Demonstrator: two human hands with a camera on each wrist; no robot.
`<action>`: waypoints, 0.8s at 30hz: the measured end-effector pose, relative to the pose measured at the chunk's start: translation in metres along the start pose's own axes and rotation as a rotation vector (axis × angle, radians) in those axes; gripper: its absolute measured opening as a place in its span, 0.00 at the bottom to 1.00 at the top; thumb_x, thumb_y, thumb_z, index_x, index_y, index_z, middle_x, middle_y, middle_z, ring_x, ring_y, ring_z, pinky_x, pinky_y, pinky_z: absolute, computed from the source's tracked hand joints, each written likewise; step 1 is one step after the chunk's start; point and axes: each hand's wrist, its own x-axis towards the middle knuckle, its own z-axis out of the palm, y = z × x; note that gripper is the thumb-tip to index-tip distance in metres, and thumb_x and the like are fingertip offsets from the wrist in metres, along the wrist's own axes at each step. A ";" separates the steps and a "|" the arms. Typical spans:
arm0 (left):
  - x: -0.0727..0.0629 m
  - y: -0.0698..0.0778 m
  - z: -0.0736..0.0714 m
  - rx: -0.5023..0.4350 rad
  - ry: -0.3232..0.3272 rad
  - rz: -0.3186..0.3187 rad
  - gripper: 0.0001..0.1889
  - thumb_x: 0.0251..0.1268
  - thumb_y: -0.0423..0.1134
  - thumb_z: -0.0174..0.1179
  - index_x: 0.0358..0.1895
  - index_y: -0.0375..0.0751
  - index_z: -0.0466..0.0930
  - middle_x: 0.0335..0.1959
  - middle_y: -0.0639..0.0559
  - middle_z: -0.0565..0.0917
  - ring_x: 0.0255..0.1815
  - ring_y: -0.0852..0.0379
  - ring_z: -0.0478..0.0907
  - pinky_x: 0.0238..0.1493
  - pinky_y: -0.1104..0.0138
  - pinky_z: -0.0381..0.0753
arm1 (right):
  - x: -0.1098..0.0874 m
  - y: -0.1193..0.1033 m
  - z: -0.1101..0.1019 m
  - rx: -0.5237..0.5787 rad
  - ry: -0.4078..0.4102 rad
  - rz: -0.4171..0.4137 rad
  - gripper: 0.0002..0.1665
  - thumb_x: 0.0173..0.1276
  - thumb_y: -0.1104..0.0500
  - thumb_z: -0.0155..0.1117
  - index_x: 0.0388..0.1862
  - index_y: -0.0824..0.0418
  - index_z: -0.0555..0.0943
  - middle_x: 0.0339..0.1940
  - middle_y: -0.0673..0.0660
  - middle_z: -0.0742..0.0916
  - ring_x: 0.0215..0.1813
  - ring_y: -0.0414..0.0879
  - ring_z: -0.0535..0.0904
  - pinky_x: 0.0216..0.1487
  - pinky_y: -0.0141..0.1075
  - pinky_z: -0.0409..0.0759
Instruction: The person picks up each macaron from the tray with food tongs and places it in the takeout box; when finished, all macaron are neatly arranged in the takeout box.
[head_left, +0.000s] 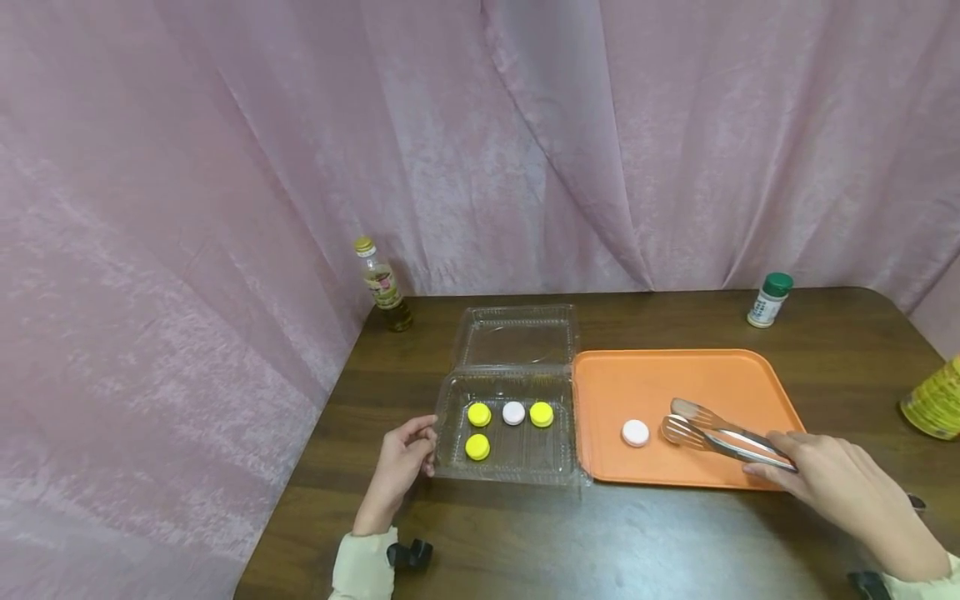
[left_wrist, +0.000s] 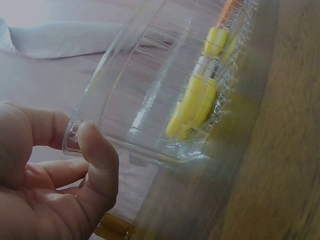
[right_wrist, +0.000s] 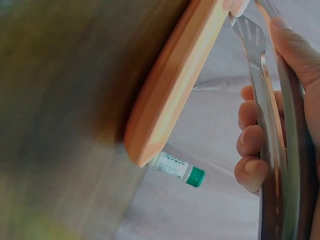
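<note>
My left hand (head_left: 406,457) pinches the left rim of a clear plastic clamshell box (head_left: 498,477), thumb and finger at its corner in the left wrist view. The box lies with its lid (head_left: 517,342) folded back. Inside sit three yellow discs, one a yellow disc (head_left: 477,447) at the front, and a white disc (head_left: 513,413). In my right hand (head_left: 843,479) are metal tongs (head_left: 738,442), reaching over an orange tray (head_left: 720,375). Between the tong tips a white disc is partly hidden; whether they grip it I cannot tell. Left of them, another white disc (head_left: 635,432) rests on the tray.
At the back left stands an oil bottle (head_left: 384,286) with a yellow cap. A green-capped shaker (head_left: 770,300) is behind the tray, and a yellow container (head_left: 935,404) is at the right edge. Pink curtains (head_left: 525,150) hang behind the wooden table (head_left: 517,542).
</note>
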 end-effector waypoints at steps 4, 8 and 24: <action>0.000 0.000 0.000 -0.010 0.005 -0.004 0.20 0.65 0.19 0.50 0.60 0.22 0.75 0.36 0.35 0.76 0.24 0.57 0.71 0.20 0.71 0.78 | 0.007 -0.001 -0.001 -0.001 -0.025 0.010 0.28 0.50 0.40 0.78 0.22 0.46 0.65 0.19 0.36 0.60 0.20 0.32 0.54 0.18 0.31 0.54; 0.000 -0.001 0.001 -0.012 0.001 0.009 0.20 0.64 0.19 0.49 0.60 0.21 0.75 0.38 0.31 0.76 0.24 0.58 0.71 0.20 0.71 0.77 | 0.015 -0.003 -0.001 -0.008 -0.046 0.011 0.27 0.49 0.42 0.80 0.22 0.46 0.67 0.18 0.37 0.61 0.20 0.33 0.56 0.17 0.32 0.55; -0.001 -0.001 0.000 -0.008 0.002 -0.002 0.20 0.65 0.19 0.49 0.60 0.22 0.75 0.37 0.33 0.76 0.24 0.57 0.71 0.21 0.71 0.78 | 0.050 -0.015 -0.001 0.018 -0.056 -0.056 0.23 0.52 0.44 0.79 0.25 0.48 0.71 0.18 0.38 0.62 0.20 0.33 0.55 0.18 0.31 0.56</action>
